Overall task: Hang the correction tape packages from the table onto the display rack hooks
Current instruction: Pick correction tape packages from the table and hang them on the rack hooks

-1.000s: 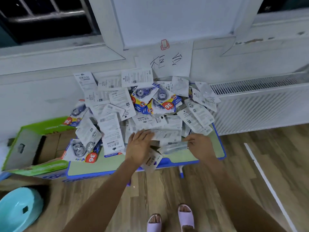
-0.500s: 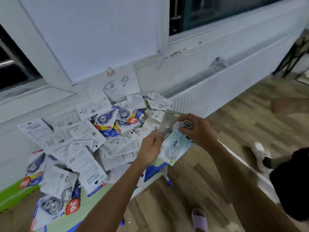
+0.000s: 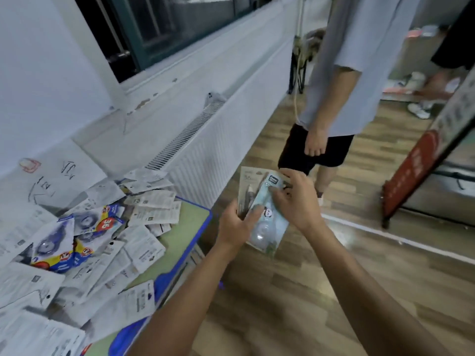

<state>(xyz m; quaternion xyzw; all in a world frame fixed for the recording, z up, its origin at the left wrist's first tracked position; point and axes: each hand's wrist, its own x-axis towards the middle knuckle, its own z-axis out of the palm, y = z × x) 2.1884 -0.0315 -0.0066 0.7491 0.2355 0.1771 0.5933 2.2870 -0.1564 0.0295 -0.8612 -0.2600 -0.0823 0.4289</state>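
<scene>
Both hands hold a small stack of correction tape packages (image 3: 266, 228) in the air, right of the table and above the wooden floor. The front package is pale blue with a panda print; a beige one shows behind it. My left hand (image 3: 236, 223) grips the stack's left edge from below. My right hand (image 3: 295, 199) pinches its upper part. A heap of packages (image 3: 102, 227), mostly white backs with some blue and yellow fronts, covers the green, blue-rimmed table (image 3: 189, 227) at the lower left. No rack hooks are visible.
A person in a grey shirt and black shorts (image 3: 334, 98) stands close ahead on the wooden floor. A white radiator (image 3: 205, 160) runs along the wall under the window. A leaning stand with a red sign (image 3: 411, 173) is at the right.
The view has swung right, away from the table. Both hands lifted the packages off the table and carried them rightward over the floor. A standing person has come into view.
</scene>
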